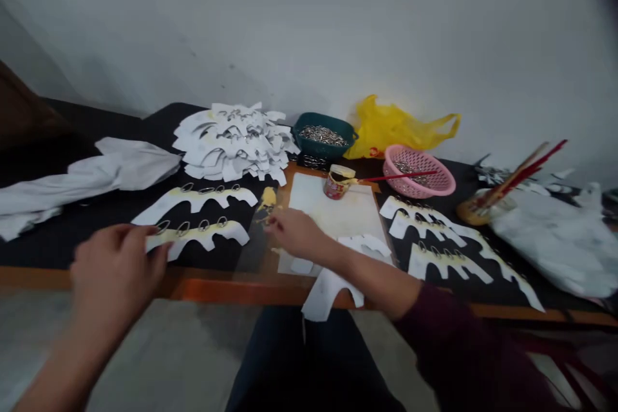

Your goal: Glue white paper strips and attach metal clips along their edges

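My left hand (113,270) is at the table's front left, its fingers curled on the end of a white cut piece (197,236) fitted with several metal rings and smeared with yellow glue. A second ringed piece (196,198) lies just behind it. My right hand (295,233) reaches across to the middle of the table, fingers pinched near a small yellow-stained brush (267,203); motion blur hides what the fingers hold. More white pieces (333,277) lie under my right forearm, by the white board (338,209).
A heap of white cut pieces (234,141) sits at the back, beside a green basket of metal rings (324,135), a yellow bag (396,127), a pink basket (419,170) and a small glue tin (338,181). Ringed pieces (444,238) lie on the right. White cloth (91,177) lies left.
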Motion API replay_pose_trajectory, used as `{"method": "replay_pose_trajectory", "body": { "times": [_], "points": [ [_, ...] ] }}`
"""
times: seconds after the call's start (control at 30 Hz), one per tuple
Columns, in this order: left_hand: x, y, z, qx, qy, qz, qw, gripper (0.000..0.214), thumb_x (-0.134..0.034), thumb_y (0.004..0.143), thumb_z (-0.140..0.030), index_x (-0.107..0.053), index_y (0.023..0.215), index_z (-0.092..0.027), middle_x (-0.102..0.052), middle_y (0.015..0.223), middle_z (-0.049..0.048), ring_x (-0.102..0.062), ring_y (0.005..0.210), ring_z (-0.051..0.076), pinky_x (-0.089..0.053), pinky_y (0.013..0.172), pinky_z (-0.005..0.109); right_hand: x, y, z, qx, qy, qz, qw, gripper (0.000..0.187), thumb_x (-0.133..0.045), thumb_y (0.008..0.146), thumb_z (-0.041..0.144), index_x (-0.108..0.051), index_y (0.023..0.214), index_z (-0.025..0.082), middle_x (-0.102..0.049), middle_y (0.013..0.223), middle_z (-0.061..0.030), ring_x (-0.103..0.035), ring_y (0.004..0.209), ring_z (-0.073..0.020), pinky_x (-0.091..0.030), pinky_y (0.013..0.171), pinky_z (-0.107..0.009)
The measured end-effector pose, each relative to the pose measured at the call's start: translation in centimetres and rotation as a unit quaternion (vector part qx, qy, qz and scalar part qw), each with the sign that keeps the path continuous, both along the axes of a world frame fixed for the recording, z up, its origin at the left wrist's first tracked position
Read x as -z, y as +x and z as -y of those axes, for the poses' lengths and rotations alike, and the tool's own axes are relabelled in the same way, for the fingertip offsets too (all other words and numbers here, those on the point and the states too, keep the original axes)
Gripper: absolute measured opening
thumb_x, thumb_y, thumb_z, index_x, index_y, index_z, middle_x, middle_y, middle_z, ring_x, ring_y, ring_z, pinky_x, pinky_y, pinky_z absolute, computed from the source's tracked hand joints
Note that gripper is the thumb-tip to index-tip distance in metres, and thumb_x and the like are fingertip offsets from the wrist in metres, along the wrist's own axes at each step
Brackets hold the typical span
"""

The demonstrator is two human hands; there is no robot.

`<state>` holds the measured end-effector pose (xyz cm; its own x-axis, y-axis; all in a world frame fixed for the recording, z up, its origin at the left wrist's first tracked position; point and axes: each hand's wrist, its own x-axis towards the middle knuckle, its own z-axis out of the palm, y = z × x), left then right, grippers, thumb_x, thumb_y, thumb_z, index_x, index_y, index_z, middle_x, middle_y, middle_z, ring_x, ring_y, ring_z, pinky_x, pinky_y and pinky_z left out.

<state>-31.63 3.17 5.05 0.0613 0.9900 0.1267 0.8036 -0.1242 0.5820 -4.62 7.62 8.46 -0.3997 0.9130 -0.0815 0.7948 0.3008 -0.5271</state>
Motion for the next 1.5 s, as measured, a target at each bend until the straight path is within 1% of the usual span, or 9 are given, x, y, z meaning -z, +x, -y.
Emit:
{"method": "replay_pose_trajectory", "body": {
  "times": [0.07, 0.2, 0.33, 0.53, 0.73, 0.87, 1.0, 1.27, 1.5],
  "points": [
    [0.2, 5.4, 0.7, 0.012, 0.057, -0.074, 0.996, 0.03, -0.041, 0.082, -0.038, -0.056, 0.097, -0.016, -0.053, 0.104, 0.0128, -0.048, 0.104, 0.033, -0.038, 0.09, 0.045, -1.3, 5.5, 1.4, 0.016, 0.003, 0.061, 0.998, 0.021, -0.047, 0.088, 0.029, -0.063, 0.084, 0.017, -0.066, 0.088, -0.0065, -0.058, 0.081, -0.0179, -0.039, 0.071, -0.026],
    [1.0, 16.3, 1.5, 0.086, 0.023, -0.135, 0.987, 0.027, -0.048, 0.082, -0.033, -0.061, 0.093, -0.013, -0.054, 0.109, 0.0167, -0.05, 0.102, 0.031, -0.042, 0.084, 0.042, -0.9, 16.1, 4.3, 0.187, 0.011, 0.198, 0.962, 0.023, -0.052, 0.084, 0.027, -0.062, 0.099, 0.013, -0.062, 0.094, -0.0132, -0.057, 0.079, -0.0206, -0.038, 0.073, -0.029],
    [1.7, 21.3, 1.6, 0.028, -0.022, -0.186, 0.982, 0.025, -0.057, 0.078, -0.035, -0.06, 0.089, -0.012, -0.056, 0.105, 0.0163, -0.048, 0.104, 0.034, -0.039, 0.083, 0.045, 2.0, 21.0, 6.4, 0.225, -0.071, 0.122, 0.964, 0.038, -0.055, 0.079, 0.033, -0.054, 0.112, 0.016, -0.062, 0.083, -0.0063, -0.057, 0.074, -0.0195, -0.041, 0.068, -0.029],
    [1.7, 21.3, -1.5, 0.024, -0.072, -0.055, 0.996, 0.012, -0.047, 0.085, -0.028, -0.052, 0.081, -0.018, -0.058, 0.077, 0.0018, -0.055, 0.073, 0.015, -0.04, 0.064, 0.025, 4.1, 21.4, 4.6, 0.246, -0.004, -0.072, 0.967, 0.027, -0.048, 0.077, 0.028, -0.054, 0.102, 0.02, -0.059, 0.073, 0.0009, -0.055, 0.063, -0.0155, -0.043, 0.063, -0.027],
    [0.8, 21.7, -5.2, -0.011, -0.052, -0.099, 0.994, 0.012, -0.057, 0.077, -0.022, -0.055, 0.087, -0.015, -0.059, 0.089, 0.0076, -0.056, 0.085, 0.021, -0.041, 0.072, 0.031, 5.1, 20.9, 1.4, 0.273, 0.068, -0.04, 0.959, 0.023, -0.06, 0.07, 0.023, -0.061, 0.092, 0.017, -0.059, 0.08, -0.0057, -0.055, 0.077, -0.0202, -0.043, 0.075, -0.033],
    [-0.5, 22.7, -6.6, 0.0, 0.013, -0.111, 0.994, 0.039, -0.061, 0.075, -0.026, -0.05, 0.11, -0.014, -0.046, 0.124, 0.0178, -0.041, 0.117, 0.034, -0.034, 0.092, 0.043, 2.7, 21.3, 0.4, 0.301, 0.169, -0.124, 0.93, 0.044, -0.061, 0.073, 0.038, -0.056, 0.109, 0.014, -0.056, 0.082, -0.0067, -0.054, 0.074, -0.0198, -0.044, 0.072, -0.034],
    [-1.1, 25.8, -10.4, 0.053, 0.009, -0.075, 0.996, 0.057, -0.069, 0.067, -0.044, -0.049, 0.112, -0.016, -0.055, 0.117, 0.0114, -0.047, 0.111, 0.029, -0.036, 0.091, 0.036, -1.3, 20.7, -1.6, 0.229, 0.162, -0.271, 0.921, 0.042, -0.057, 0.078, 0.045, -0.056, 0.11, 0.017, -0.06, 0.074, -0.0015, -0.056, 0.064, -0.0154, -0.046, 0.061, -0.027],
    [1.4, 30.5, -13.8, 0.014, -0.011, -0.037, 0.999, 0.057, -0.066, 0.062, -0.053, -0.048, 0.106, -0.021, -0.062, 0.099, 0.0058, -0.052, 0.101, 0.027, -0.039, 0.078, 0.032, -3.3, 17.9, -4.6, 0.172, 0.12, -0.141, 0.968, 0.028, -0.049, 0.085, 0.038, -0.063, 0.073, 0.017, -0.065, 0.062, -0.003, -0.059, 0.054, -0.0145, -0.043, 0.055, -0.025],
    [2.0, 30.9, -13.3, -0.013, 0.002, -0.022, 1.0, 0.056, -0.062, 0.064, -0.056, -0.045, 0.106, -0.022, -0.061, 0.104, 0.0078, -0.05, 0.105, 0.029, -0.037, 0.083, 0.036, -4.5, 19.6, -3.8, 0.316, 0.046, -0.387, 0.865, 0.025, -0.059, 0.079, 0.038, -0.065, 0.075, 0.014, -0.063, 0.058, -0.0027, -0.055, 0.047, -0.011, -0.043, 0.044, -0.022]
  ]
}}
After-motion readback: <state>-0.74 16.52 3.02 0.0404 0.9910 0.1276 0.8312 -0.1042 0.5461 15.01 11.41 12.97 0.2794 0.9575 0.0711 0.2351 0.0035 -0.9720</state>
